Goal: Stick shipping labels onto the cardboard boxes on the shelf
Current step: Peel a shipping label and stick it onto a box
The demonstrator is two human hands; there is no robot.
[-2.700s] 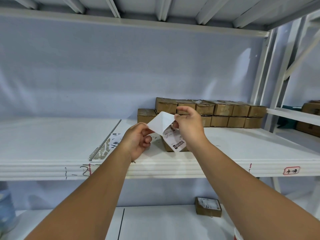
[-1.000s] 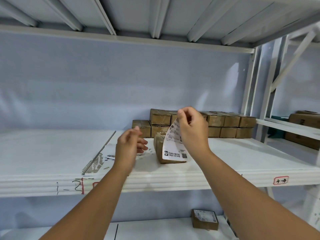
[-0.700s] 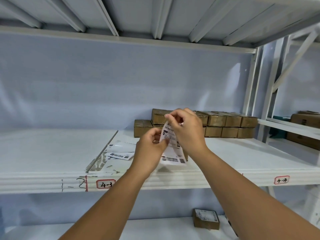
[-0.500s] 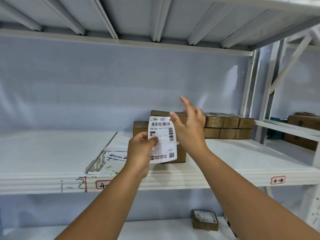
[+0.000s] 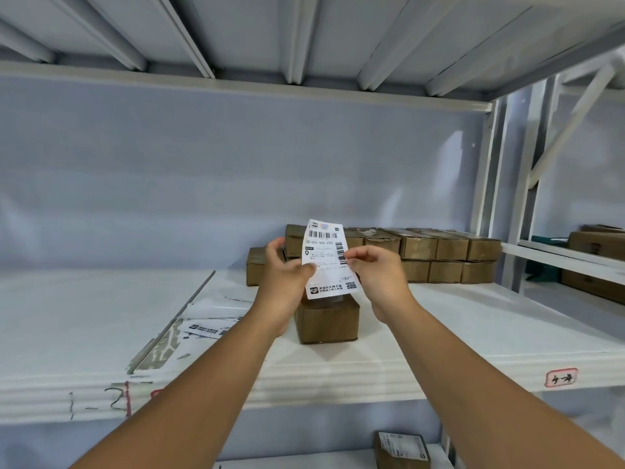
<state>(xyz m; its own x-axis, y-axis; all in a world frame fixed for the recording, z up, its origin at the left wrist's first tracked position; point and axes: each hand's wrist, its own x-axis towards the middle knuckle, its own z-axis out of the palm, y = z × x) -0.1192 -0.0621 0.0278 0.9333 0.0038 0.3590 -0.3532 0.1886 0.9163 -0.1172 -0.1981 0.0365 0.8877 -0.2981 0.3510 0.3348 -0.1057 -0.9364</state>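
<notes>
A white shipping label (image 5: 327,255) with barcodes is held upright, print facing me, above a small cardboard box (image 5: 326,321) near the front of the white shelf (image 5: 473,333). My left hand (image 5: 287,275) pinches the label's left edge. My right hand (image 5: 375,275) pinches its right edge. Behind them a two-layer stack of cardboard boxes (image 5: 439,255) stands against the back wall; the hands and label hide part of it.
Loose labels and backing sheets (image 5: 213,319) lie on the shelf left of the box. A labelled box (image 5: 402,450) sits on the lower shelf. More boxes (image 5: 598,245) fill the neighbouring rack at right, past the white uprights (image 5: 490,198).
The backing was peeled off and dropped left. The label went to my left hand while the right one opened; now my right hand pinches the right edge again.
</notes>
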